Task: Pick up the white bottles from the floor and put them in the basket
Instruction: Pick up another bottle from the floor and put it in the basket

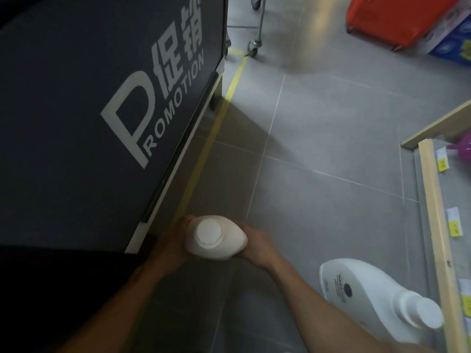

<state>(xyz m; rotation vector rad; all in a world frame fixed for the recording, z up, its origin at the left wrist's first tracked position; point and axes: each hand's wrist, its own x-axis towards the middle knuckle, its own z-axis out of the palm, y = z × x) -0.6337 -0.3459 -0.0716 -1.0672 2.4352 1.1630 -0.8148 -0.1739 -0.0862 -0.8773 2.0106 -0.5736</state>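
A white bottle (216, 238) with a round white cap is held upright between both my hands, its cap facing the camera, low in the middle of the head view. My left hand (170, 248) clasps its left side and my right hand (257, 247) clasps its right side. A second white bottle (362, 289) with a printed label lies on its side on the grey floor at the lower right, cap pointing right, near my right forearm. A red basket (387, 19) on small wheels stands on the floor at the far top right.
A dark display stand (89, 110) marked "PROMOTION" fills the left. Yellow tape (211, 138) runs along its base. A wooden shelf frame (433, 194) with price tags lines the right. Trolley wheels (254, 47) and blue boxes (453, 47) sit at the top.
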